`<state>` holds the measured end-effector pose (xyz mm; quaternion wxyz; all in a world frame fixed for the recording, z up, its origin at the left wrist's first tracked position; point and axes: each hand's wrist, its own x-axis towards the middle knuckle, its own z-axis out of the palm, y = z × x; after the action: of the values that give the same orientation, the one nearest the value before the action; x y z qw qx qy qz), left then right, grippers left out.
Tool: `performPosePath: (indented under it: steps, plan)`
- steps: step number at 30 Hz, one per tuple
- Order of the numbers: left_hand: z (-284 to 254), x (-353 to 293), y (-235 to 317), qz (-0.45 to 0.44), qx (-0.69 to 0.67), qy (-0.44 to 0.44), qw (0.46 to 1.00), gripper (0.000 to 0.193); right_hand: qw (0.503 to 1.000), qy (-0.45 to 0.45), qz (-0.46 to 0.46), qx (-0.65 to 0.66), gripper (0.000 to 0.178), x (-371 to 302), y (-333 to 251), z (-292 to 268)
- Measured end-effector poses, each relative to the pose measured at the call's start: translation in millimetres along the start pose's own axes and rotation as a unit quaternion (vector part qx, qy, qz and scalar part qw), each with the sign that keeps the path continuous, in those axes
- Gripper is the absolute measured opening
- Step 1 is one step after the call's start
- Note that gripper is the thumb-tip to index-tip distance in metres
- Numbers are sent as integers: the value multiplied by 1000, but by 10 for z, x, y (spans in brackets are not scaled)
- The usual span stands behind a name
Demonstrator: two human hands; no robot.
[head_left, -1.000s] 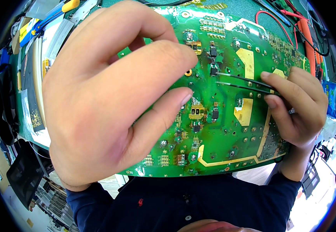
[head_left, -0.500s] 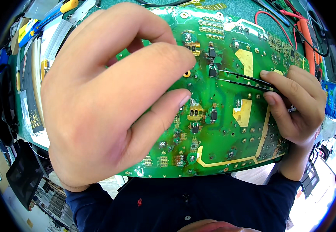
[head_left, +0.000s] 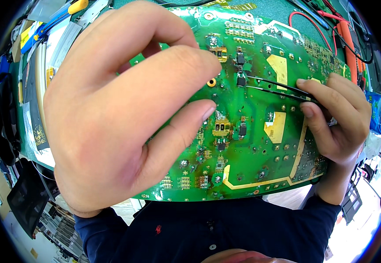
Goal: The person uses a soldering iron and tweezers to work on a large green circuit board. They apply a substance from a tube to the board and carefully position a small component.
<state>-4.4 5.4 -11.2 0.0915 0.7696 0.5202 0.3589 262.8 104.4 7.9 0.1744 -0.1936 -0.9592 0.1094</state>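
A large green circuit board (head_left: 254,153) with gold pads and small black components lies in front of me. In my right hand (head_left: 337,114) is a pair of black tweezers (head_left: 282,90), gripped between thumb and fingers. Their two tips stand slightly apart at the right edge of a small black chip (head_left: 241,81); I cannot tell whether they touch it. My left hand (head_left: 120,109) looms large over the left part of the board with its fingers curled. Board shows through the gap between thumb and forefinger; whatever the other fingers hold, if anything, is hidden.
Red cables (head_left: 302,14) and an orange-red tool (head_left: 346,44) lie at the far right, near a blue packet (head_left: 377,111). Far left are a blue cutter with a yellow end (head_left: 54,24) and flat strips (head_left: 65,41). A green mat (head_left: 271,9) shows behind the board.
The lower tip of the tweezers has moved up, closer to the upper tip and the black chip. My left hand has shifted slightly up and left. The board stays put.
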Motion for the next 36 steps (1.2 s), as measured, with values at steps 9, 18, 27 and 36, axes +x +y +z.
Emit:
performPosePath:
  steps: [9,18,27,36]
  plan:
    - [85,-70,-98,23,-45,54,997,34,1000,0,-6,-3,29,5,1,-19]
    - [79,-72,-64,13,-32,48,998,34,1000,1,-6,0,29,8,6,11]
    - [-124,98,65,17,29,-41,999,34,1000,-3,3,-5,29,3,-6,-37]
    - [-176,143,88,17,57,-85,995,33,1000,-2,0,-6,29,7,0,-18]
